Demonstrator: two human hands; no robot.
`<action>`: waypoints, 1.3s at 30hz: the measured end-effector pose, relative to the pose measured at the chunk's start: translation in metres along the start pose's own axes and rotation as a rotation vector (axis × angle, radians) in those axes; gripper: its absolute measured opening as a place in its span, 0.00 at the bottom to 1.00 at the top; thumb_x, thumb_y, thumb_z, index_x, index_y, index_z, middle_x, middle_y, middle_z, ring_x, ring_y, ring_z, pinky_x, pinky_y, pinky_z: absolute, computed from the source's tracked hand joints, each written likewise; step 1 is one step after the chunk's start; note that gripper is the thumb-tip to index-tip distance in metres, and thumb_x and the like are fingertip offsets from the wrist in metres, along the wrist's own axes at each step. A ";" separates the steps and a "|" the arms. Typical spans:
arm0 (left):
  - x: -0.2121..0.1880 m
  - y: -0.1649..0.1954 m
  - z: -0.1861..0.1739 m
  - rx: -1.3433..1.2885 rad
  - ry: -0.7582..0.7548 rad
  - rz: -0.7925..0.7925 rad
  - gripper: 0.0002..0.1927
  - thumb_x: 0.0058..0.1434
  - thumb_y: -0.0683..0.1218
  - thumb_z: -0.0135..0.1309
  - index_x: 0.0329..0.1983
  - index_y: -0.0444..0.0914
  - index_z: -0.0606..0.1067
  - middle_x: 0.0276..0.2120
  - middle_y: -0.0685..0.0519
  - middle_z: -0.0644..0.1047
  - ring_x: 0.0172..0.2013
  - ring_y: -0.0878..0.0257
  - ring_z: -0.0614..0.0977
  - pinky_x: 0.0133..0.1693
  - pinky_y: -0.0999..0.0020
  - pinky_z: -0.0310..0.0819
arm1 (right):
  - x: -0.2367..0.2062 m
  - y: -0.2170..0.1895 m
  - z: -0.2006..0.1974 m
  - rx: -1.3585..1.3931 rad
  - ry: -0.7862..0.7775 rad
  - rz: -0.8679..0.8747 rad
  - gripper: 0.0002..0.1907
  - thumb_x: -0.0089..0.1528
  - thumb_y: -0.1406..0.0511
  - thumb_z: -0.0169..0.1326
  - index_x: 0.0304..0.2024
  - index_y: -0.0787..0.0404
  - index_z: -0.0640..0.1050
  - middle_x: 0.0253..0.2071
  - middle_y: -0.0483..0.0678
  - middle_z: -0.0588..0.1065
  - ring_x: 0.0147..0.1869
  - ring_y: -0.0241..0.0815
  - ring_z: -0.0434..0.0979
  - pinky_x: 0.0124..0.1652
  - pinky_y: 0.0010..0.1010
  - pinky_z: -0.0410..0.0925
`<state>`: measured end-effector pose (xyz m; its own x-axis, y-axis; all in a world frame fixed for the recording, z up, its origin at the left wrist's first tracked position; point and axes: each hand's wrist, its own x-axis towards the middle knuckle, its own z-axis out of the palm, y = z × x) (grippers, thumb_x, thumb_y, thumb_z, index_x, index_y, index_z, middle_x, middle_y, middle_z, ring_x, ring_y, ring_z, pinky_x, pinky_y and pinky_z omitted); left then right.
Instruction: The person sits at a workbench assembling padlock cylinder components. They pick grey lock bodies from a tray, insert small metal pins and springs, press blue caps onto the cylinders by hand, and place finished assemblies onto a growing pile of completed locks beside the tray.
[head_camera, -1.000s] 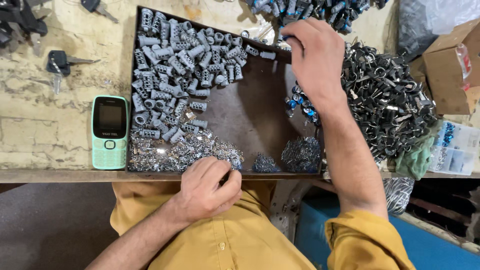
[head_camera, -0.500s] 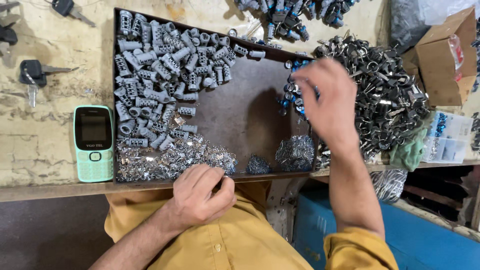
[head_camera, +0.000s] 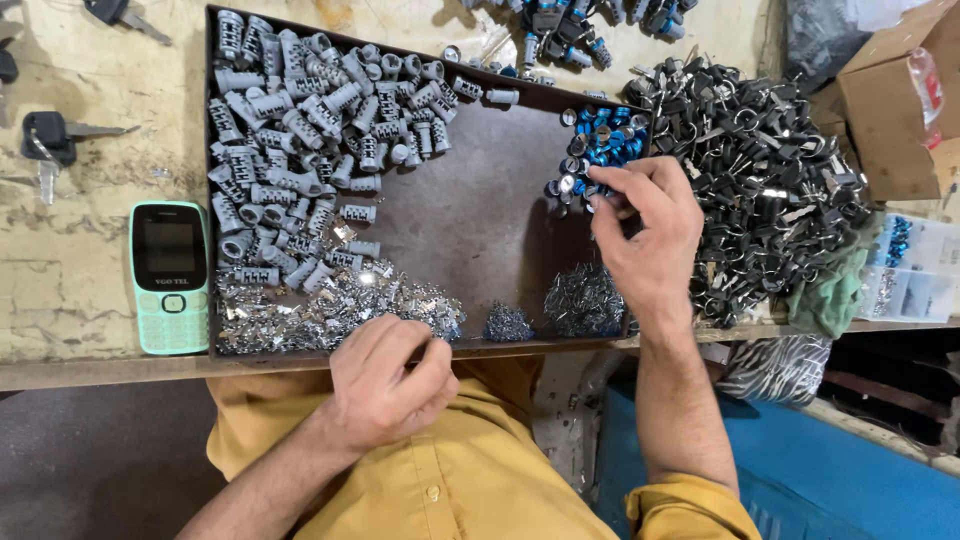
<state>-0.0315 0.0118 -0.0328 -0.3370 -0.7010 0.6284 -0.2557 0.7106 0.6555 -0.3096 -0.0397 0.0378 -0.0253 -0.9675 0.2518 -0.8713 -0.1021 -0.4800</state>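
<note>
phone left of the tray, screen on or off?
Off. The mint-green phone lies face up beside the tray; its screen is dark.

The shallow, dark brown metal tray (head_camera: 470, 230) looks matt and lightly rusted. In it lie dull grey cast-metal lock cylinders (head_camera: 290, 130), bright, shiny little steel stampings (head_camera: 340, 305) and glossy blue anodised metal caps (head_camera: 605, 145). The pale workbench top (head_camera: 80, 270) is rough, scuffed and stained. The mint-green plastic push-button phone (head_camera: 170, 277) has a smooth, glossy screen. The mustard-yellow shirt (head_camera: 470, 480) is soft matt cloth.
</note>
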 end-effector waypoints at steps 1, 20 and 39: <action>0.001 0.001 0.002 -0.003 0.002 -0.019 0.13 0.45 0.37 0.61 0.35 0.34 0.75 0.33 0.47 0.73 0.30 0.57 0.76 0.31 0.64 0.71 | -0.002 0.000 0.001 0.030 0.012 0.012 0.16 0.59 0.77 0.61 0.49 0.63 0.82 0.43 0.49 0.73 0.41 0.35 0.76 0.41 0.24 0.70; 0.020 0.021 -0.009 -0.419 -0.112 -0.373 0.07 0.60 0.38 0.62 0.39 0.35 0.75 0.38 0.49 0.77 0.35 0.56 0.80 0.36 0.66 0.75 | -0.113 -0.055 0.048 1.309 -0.240 0.378 0.18 0.64 0.81 0.57 0.56 0.69 0.74 0.51 0.54 0.76 0.53 0.38 0.78 0.54 0.27 0.73; 0.010 0.015 -0.010 -0.476 -0.052 -0.509 0.10 0.58 0.34 0.62 0.38 0.35 0.73 0.37 0.51 0.79 0.35 0.61 0.81 0.36 0.70 0.75 | -0.101 -0.079 0.039 0.945 -0.297 0.250 0.11 0.65 0.75 0.59 0.50 0.70 0.81 0.50 0.53 0.76 0.49 0.37 0.77 0.47 0.24 0.70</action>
<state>-0.0294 0.0146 -0.0129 -0.3269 -0.9275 0.1812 0.0278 0.1822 0.9829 -0.2192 0.0572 0.0168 0.0810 -0.9914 -0.1030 -0.1110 0.0938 -0.9894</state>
